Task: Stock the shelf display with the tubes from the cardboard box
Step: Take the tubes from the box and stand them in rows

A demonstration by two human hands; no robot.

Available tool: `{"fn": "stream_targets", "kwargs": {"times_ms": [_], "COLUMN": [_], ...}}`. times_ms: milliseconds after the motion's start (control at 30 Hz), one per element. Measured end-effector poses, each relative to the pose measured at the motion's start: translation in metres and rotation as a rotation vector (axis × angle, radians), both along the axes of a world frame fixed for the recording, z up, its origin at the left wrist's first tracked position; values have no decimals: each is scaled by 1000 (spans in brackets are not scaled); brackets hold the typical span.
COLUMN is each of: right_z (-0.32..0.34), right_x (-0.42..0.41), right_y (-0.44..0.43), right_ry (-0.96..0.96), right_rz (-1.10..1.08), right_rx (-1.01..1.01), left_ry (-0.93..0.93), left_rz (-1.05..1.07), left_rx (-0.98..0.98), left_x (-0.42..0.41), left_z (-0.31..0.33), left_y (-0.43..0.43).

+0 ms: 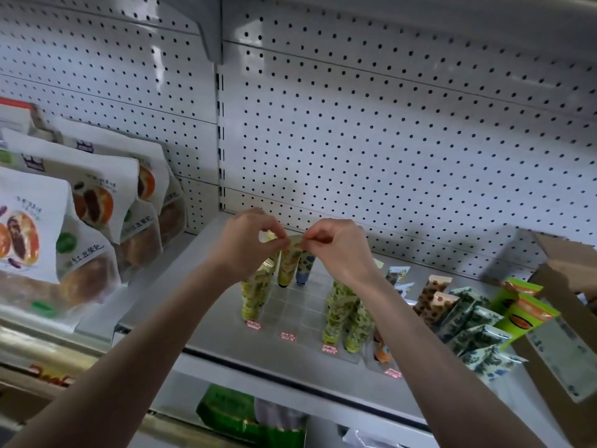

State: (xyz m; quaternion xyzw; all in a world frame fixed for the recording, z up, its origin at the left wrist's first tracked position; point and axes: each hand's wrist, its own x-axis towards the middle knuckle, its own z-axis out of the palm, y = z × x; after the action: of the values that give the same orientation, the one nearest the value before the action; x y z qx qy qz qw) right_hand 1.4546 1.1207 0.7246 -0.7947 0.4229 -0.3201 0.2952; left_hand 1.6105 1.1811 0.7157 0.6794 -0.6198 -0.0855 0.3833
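Here, our hands: left hand and right hand both pinch the crimped top of one yellow-green tube.
Tube's place: cap down over the clear display tray, back row, just beside a blue tube.
Around: yellow-green rows on either side; loose tubes to the right, by the cardboard box.
Count: we see four pink price labels; the tubes are too blurred to count.

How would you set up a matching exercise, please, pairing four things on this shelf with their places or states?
Things: 1 yellow-green tube; 2 bread bags; 3 cardboard box; 4 pink price labels.
Places: A far right; B top pinched by left hand and right hand; C in front of the standing tubes; D far left.
Pairs: 1-B; 2-D; 3-A; 4-C.
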Motion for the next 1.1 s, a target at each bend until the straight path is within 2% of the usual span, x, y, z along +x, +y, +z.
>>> {"fn": "stream_targets", "kwargs": {"times_ms": [467, 833, 1100], "right_z": [-7, -12, -11], "right_x": [10, 13, 11], "right_y": [-15, -21, -20], "right_ry": [198, 180, 230], "right_rz": [-10, 15, 49], "right_rx": [0, 84, 57], "left_ry": [-178, -207, -254], "left_rz": [4, 12, 31], "left_rx": [115, 140, 166], "left_x": [2, 2, -1], "left_z": [7, 6, 1], "left_y": [-11, -16, -18]}}
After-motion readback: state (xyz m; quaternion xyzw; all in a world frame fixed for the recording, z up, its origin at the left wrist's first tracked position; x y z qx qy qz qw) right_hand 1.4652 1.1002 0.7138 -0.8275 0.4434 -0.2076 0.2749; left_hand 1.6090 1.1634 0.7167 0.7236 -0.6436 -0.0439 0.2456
